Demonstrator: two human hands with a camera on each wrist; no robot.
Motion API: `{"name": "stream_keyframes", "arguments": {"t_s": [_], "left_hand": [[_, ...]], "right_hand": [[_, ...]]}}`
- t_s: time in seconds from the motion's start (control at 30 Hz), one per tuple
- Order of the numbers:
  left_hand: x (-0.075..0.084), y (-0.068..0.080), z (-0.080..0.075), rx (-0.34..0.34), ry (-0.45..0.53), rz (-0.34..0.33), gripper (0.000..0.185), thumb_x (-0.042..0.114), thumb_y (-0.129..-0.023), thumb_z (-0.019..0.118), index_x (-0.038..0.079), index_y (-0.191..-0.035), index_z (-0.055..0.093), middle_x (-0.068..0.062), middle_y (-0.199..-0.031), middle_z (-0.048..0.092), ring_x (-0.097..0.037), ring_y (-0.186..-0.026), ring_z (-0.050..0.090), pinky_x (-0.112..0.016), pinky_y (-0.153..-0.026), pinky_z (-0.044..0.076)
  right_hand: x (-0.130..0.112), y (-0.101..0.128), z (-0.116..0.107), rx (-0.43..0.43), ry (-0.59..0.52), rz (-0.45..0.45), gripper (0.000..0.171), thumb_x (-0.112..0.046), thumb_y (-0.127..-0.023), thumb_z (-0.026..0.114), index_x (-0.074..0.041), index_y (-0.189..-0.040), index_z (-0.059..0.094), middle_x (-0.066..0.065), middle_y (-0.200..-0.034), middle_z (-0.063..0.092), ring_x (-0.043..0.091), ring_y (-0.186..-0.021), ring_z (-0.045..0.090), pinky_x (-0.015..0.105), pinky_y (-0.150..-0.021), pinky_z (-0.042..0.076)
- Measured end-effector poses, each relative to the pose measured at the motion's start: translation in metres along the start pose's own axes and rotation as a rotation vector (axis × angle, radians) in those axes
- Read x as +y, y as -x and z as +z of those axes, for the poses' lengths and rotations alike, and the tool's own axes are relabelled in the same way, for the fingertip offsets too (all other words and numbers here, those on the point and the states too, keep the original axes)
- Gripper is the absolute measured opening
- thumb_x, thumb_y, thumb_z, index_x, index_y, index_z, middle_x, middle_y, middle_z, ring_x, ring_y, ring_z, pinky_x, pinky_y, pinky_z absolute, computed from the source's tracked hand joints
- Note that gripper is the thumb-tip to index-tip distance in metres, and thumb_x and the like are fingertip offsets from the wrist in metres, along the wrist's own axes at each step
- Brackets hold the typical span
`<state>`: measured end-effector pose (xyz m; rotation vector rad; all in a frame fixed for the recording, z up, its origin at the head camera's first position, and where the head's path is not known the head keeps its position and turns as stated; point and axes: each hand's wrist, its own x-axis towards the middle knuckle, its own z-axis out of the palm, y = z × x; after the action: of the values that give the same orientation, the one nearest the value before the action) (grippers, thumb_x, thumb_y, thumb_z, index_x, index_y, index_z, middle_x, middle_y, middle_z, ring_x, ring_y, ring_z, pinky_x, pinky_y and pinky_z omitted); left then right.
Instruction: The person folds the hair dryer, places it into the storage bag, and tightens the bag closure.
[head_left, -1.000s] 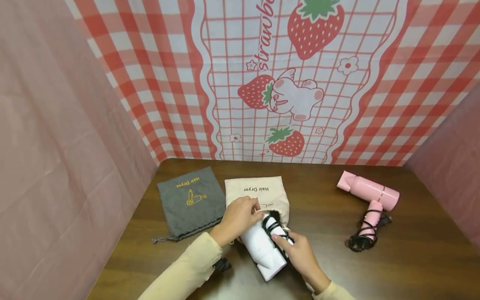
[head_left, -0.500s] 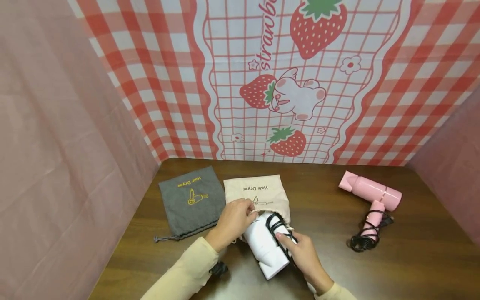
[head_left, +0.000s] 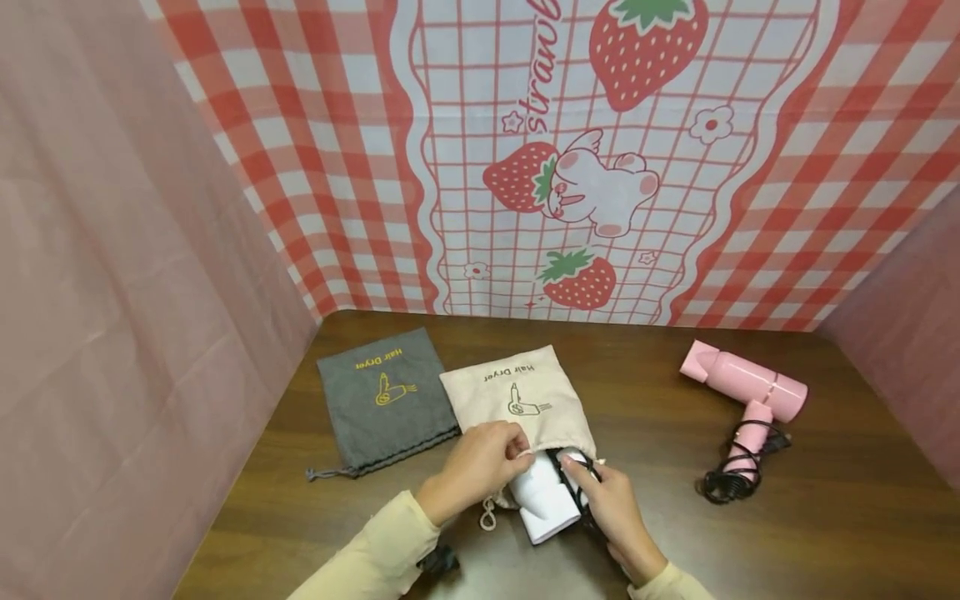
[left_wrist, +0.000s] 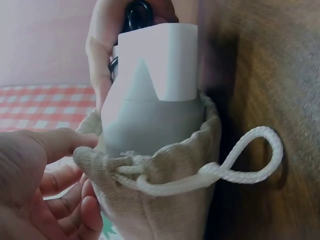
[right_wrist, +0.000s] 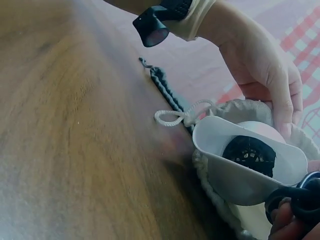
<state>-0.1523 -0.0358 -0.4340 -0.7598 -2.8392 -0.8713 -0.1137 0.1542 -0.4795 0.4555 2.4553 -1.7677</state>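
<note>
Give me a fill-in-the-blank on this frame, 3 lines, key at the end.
1. The white dryer sits partly inside the ____ bag.
2. The left hand pinches that bag's ____.
3. The pink dryer lies on the table to the ____ of the bags.
4. The grey bag lies ____.

Missing words: beige; rim; right; flat

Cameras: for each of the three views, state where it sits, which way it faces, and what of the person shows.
Head: worn high, faces forward and down at the table; shows both sleeves, left hand, right hand, beige bag.
Left wrist: beside the left hand, faces the bag mouth with the white hair dryer in it.
Right wrist: low over the table, faces into the dryer's nozzle; the left hand shows.
Shared: all three show the white dryer partly in the beige bag.
</note>
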Motion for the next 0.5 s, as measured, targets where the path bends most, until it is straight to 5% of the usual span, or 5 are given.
{"name": "stream_keyframes", "arguments": {"t_s": [0.13, 0.33, 0.5], "left_hand": [[-0.002, -0.001, 0.005, 0.034, 0.023, 0.027, 0.009, 0.021, -0.082, 0.074, 0.015, -0.086, 0.068, 0.006, -0.075, 0.065, -0.002, -0.065, 0.054, -0.016, -0.062, 0.042], [-0.009, -0.002, 0.006, 0.135, 0.033, -0.01, 0.007, 0.018, -0.081, 0.074, 0.016, -0.081, 0.068, 0.007, -0.068, 0.061, -0.003, -0.059, 0.05, -0.016, -0.057, 0.038], [-0.012, -0.002, 0.004, 0.174, 0.068, -0.033, 0.007, 0.019, -0.082, 0.074, 0.015, -0.08, 0.068, 0.005, -0.068, 0.062, -0.004, -0.059, 0.05, -0.016, -0.056, 0.038]], "right_hand": [[0.0, -0.001, -0.002, -0.064, -0.014, -0.024, 0.037, -0.033, -0.091, 0.066, 0.003, -0.095, 0.07, 0.001, -0.072, 0.062, 0.01, -0.07, 0.054, 0.024, -0.063, 0.046], [0.004, 0.003, -0.007, -0.36, -0.25, -0.067, 0.045, -0.01, -0.09, 0.063, 0.019, -0.123, 0.05, -0.002, -0.084, 0.068, 0.006, -0.073, 0.063, 0.021, -0.068, 0.052], [0.008, 0.004, -0.001, -0.23, -0.395, -0.014, 0.042, -0.004, -0.09, 0.063, 0.018, -0.123, 0.051, -0.005, -0.078, 0.068, 0.007, -0.064, 0.06, 0.023, -0.058, 0.051]]}}
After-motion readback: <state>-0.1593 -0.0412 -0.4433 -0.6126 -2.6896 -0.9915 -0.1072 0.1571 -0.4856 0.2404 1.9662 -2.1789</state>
